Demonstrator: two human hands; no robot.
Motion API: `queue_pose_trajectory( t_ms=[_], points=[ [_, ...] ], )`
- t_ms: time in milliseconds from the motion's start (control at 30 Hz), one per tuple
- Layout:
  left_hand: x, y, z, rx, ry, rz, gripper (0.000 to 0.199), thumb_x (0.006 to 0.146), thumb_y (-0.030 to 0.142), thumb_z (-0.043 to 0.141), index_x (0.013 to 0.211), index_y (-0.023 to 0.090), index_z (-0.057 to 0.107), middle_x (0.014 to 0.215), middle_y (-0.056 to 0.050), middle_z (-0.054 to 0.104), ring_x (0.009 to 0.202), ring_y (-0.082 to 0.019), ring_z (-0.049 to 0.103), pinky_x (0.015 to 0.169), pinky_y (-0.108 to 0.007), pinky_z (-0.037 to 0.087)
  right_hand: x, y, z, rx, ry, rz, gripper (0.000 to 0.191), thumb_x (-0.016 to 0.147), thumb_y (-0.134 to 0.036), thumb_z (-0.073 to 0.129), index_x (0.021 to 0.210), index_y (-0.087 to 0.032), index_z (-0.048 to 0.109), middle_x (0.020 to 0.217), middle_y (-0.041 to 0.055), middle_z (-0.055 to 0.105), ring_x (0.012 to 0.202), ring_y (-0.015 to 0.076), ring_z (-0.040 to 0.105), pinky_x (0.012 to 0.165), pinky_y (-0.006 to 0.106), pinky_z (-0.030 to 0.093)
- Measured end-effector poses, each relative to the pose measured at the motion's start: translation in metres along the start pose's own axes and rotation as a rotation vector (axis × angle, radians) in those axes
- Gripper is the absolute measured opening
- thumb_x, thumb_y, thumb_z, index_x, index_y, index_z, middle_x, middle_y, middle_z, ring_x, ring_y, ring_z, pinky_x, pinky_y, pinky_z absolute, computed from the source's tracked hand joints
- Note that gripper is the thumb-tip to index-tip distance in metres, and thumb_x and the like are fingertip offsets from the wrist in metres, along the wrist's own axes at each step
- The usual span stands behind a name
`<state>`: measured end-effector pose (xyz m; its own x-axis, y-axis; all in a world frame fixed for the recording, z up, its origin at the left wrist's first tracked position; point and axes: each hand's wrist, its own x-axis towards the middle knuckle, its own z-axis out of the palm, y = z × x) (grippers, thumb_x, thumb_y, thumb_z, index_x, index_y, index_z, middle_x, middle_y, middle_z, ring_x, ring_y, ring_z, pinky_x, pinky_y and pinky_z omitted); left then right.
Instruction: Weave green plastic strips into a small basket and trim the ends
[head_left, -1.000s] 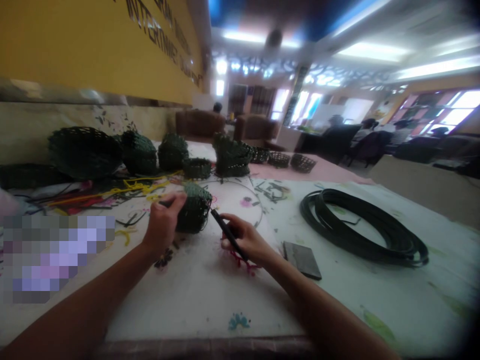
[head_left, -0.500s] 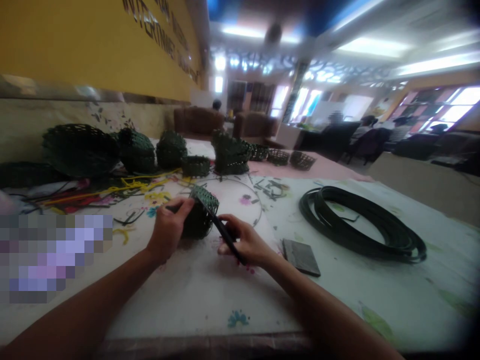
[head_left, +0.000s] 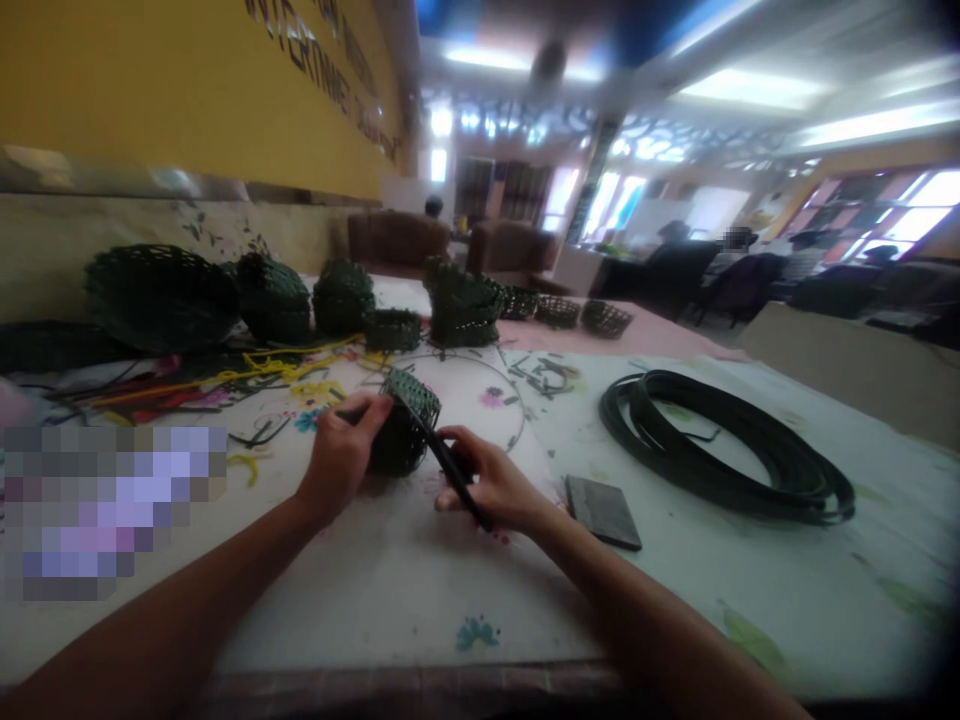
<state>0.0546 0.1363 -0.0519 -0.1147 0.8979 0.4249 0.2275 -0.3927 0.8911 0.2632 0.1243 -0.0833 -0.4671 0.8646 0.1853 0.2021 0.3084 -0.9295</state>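
Dark green strips, thinly woven, make up the small basket [head_left: 397, 445] between your hands, just above or on the tablecloth [head_left: 360, 600]; you cannot tell which. Your left hand [head_left: 341, 455] pinches its near-left side between thumb and fingers, with a dark piece sticking out behind the grip. Your right hand [head_left: 499, 485] has its fingers wrapped round the handle of a slim black tool [head_left: 457, 475], whose far end lies against the weave, just beside your left fingertips.

The basket should feel light and springy, stiff along each strip yet likely to give if squeezed hard. Smooth strips may slide a little under your fingers, so the doubled edge or firm sidewall looks the best hold. It tilts, its paler woven face turned upward and its open-looking mesh towards your right fingers; the mouth's direction is unclear. It is squat, with no strong long axis. The tool's long axis runs slantwise, from your right palm away and leftward. Beyond your right fingers lie a flat grey block [head_left: 604, 512] and a coil of dark strip [head_left: 697, 477].
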Motion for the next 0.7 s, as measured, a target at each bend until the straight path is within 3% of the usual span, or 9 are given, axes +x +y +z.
queue_pose_trajectory(
  t_ms=[267, 433, 567, 700],
  points=[
    [-0.001, -0.003, 0.001, 0.030, -0.015, 0.023, 0.027, 0.085, 0.039, 0.062, 0.068, 0.018, 0.064, 0.066, 0.000, 0.055, 0.067, -0.016, 0.047, 0.066, -0.028, 0.040, 0.000, -0.001, 0.003, 0.026, 0.093, 0.015, 0.060, 0.066, -0.042, 0.088, 0.115, -0.018, 0.064, 0.066, -0.0076, 0.050, 0.062, 0.0100, 0.043, 0.058, 0.024, 0.036],
    [-0.001, -0.003, 0.000, 0.018, -0.018, 0.025, 0.028, 0.086, 0.039, 0.062, 0.067, 0.018, 0.062, 0.066, 0.001, 0.053, 0.068, -0.016, 0.046, 0.066, -0.027, 0.039, -0.002, 0.001, 0.007, 0.044, 0.126, 0.002, 0.062, 0.067, -0.044, 0.086, 0.119, -0.014, 0.068, 0.073, -0.0026, 0.057, 0.067, 0.0123, 0.050, 0.061, 0.025, 0.042],
    [0.000, -0.003, 0.000, 0.003, -0.021, 0.030, 0.029, 0.086, 0.038, 0.062, 0.065, 0.018, 0.059, 0.065, 0.001, 0.051, 0.067, -0.015, 0.045, 0.065, -0.027, 0.038, -0.001, 0.005, 0.009, 0.010, 0.140, -0.035, 0.052, 0.071, -0.049, 0.083, 0.108, -0.014, 0.073, 0.067, -0.0033, 0.053, 0.060, 0.0106, 0.045, 0.054, 0.024, 0.037],
    [0.003, -0.008, 0.000, -0.028, 0.009, 0.019, 0.029, 0.086, 0.039, 0.061, 0.066, 0.018, 0.060, 0.065, 0.002, 0.051, 0.066, -0.015, 0.045, 0.063, -0.027, 0.037, 0.000, 0.004, -0.001, -0.001, 0.237, -0.009, 0.059, 0.071, -0.054, 0.081, 0.112, -0.014, 0.070, 0.060, -0.0053, 0.051, 0.052, 0.0105, 0.044, 0.050, 0.024, 0.035]
  ],
)
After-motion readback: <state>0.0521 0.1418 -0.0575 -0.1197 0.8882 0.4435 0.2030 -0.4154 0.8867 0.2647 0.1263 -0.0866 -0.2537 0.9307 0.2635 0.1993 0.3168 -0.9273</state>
